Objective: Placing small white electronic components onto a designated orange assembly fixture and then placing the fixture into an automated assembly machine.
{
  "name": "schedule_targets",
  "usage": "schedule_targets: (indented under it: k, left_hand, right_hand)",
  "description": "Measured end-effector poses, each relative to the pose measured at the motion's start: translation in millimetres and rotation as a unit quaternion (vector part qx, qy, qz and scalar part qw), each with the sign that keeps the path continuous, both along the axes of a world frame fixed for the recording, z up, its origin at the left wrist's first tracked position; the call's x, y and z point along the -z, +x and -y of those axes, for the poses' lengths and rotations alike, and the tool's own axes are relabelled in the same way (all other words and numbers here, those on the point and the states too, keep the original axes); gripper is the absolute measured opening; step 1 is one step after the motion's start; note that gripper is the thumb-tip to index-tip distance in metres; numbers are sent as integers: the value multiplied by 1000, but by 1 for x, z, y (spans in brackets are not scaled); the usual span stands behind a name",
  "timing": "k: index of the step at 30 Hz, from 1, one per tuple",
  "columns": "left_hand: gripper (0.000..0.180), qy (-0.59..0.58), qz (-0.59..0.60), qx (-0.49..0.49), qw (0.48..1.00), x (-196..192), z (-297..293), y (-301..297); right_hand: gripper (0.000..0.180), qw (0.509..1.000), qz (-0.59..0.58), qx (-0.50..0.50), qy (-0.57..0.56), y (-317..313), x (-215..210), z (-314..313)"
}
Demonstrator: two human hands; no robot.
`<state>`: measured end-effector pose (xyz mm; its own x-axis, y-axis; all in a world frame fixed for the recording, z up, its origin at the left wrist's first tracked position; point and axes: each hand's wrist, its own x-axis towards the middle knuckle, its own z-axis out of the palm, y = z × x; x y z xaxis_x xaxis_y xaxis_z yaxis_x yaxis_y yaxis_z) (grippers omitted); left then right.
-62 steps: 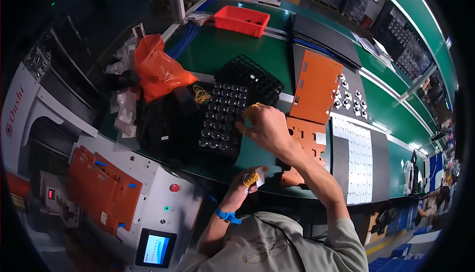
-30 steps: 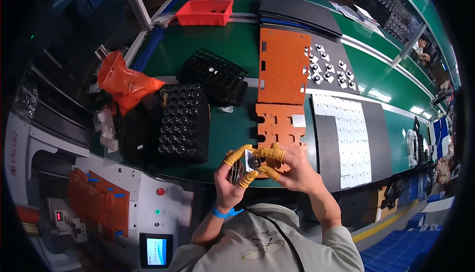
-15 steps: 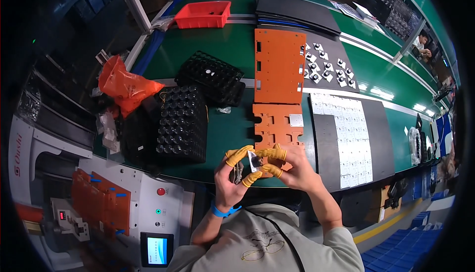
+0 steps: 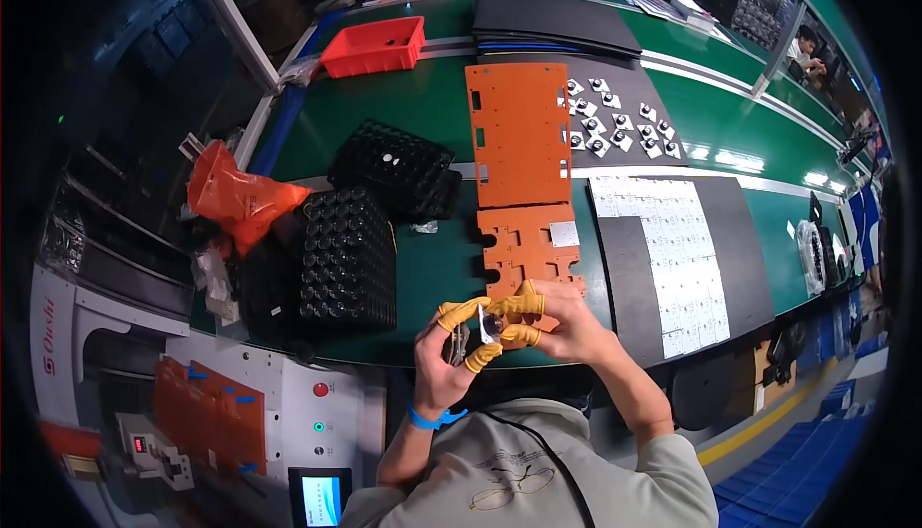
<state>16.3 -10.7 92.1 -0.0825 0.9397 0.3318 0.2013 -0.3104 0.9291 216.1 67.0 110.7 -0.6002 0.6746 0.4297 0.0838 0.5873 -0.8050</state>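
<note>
Both my hands meet at the front edge of the bench, with yellow finger cots on thumbs and fingertips. My left hand point(image 4: 444, 367) pinches a small white board point(image 4: 483, 332) by its edges, holding it upright. A greyish object point(image 4: 460, 343) shows against the left fingers; its kind is unclear. From the other side, my right hand point(image 4: 569, 324) closes its fingertips round a small black lens part point(image 4: 494, 323) at the board's face. Just beyond the hands lies an orange fixture plate point(image 4: 523, 249) with cut-outs, bearing one white board point(image 4: 564, 234).
A stack of black cell trays point(image 4: 348, 264) stands left, near an orange bag point(image 4: 240, 196). White boards point(image 4: 687, 269) cover a dark mat at right. Several lens-mounted boards point(image 4: 622, 122) lie farther back. A red bin point(image 4: 373, 46) sits far left; a machine point(image 4: 288, 393) stands lower left.
The view has shifted a little, so the bench items sit slightly differently in the picture. Both hands keep hold of the board and lens part, with only slight finger movement.
</note>
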Motion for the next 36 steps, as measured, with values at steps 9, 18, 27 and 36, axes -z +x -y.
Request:
schedule_targets:
  k: [9,18,27,36]
  left_hand:
    - [48,90,-213,-137,963,15,-15,19]
    - [50,93,-253,-50,962,42,-33,48]
    - [37,86,-130,-68,985,45,-34,36]
    - [29,43,-88,-88,991,61,-19,14]
  right_hand:
    - [24,990,-35,27,-137,-5,28,-5]
    - [20,911,-47,169,-372,21,53,5]
    - [28,874,60,368,-312,86,106,-42]
    - [29,872,150,352,-304,85,113,-51]
